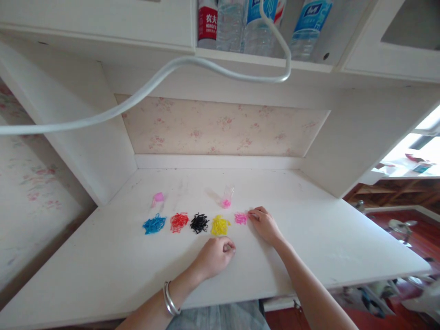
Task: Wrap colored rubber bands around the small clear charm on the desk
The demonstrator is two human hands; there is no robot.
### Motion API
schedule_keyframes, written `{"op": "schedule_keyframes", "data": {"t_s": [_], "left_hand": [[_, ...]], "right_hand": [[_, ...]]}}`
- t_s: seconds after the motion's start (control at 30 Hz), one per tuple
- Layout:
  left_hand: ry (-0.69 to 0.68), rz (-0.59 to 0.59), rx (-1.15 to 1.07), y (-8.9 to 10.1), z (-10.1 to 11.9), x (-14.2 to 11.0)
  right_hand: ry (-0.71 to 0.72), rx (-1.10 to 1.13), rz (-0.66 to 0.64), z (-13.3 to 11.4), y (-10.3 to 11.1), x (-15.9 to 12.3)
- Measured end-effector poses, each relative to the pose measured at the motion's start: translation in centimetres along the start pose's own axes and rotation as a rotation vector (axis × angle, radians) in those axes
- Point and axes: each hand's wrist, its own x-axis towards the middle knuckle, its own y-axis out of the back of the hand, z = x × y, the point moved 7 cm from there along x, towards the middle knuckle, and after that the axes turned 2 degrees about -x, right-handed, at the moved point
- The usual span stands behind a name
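Note:
Five small piles of rubber bands lie in a row on the white desk [326,238]: blue [154,224], red [179,222], black [199,222], yellow [220,225] and pink [241,218]. My right hand [264,224] rests beside the pink pile, its fingertips pinched together at the pile's right edge. My left hand [215,255] lies curled in a loose fist just below the yellow pile, a silver bangle [169,299] on its wrist. Whether either hand holds a band is too small to see.
Two small clear bags with pink contents lie behind the row, one at the left [157,198], one near the middle [227,197]. A white cable [144,89] hangs across the view. Water bottles [254,23] stand on the shelf above. The desk's side walls close in left and right.

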Motion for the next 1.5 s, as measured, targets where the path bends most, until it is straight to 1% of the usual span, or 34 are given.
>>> {"op": "schedule_keyframes", "data": {"t_s": [0.13,0.27,0.4,0.53,0.7,0.83,1.03,1.13,1.23,1.43,1.5], "left_hand": [[0.015,0.040,0.075,-0.3,0.4,0.4],[-0.017,0.098,0.289,-0.5,1.9,1.2],[-0.020,0.173,0.548,-0.3,3.5,2.8],[-0.030,0.203,0.661,0.2,4.8,4.8],[-0.023,0.156,0.701,0.5,5.1,6.8],[-0.048,0.131,0.743,0.2,4.5,7.3],[-0.049,0.093,0.814,-0.6,4.0,7.3],[-0.036,0.094,0.798,-0.6,4.1,7.3],[-0.052,0.115,0.749,-0.3,4.4,7.0],[-0.052,0.138,0.691,1.0,5.2,6.5],[-0.076,0.147,0.682,1.3,5.6,6.4]], "right_hand": [[0.007,-0.009,0.044,-0.4,0.4,-0.4],[0.019,-0.082,0.082,-1.2,0.7,-1.0],[0.004,-0.112,0.108,-1.6,1.0,-1.4],[-0.011,-0.080,0.130,-1.4,1.3,-1.7],[-0.019,-0.040,0.157,-0.8,1.3,-1.6],[-0.028,-0.004,0.193,-0.3,1.4,-1.6],[-0.041,0.017,0.189,-0.3,1.5,-1.5],[-0.043,0.019,0.187,-0.4,1.5,-1.6],[-0.044,0.024,0.193,-0.3,1.6,-1.6],[-0.061,0.039,0.180,-0.2,1.5,-1.5],[-0.069,0.062,0.182,-0.1,1.4,-1.5]]}}
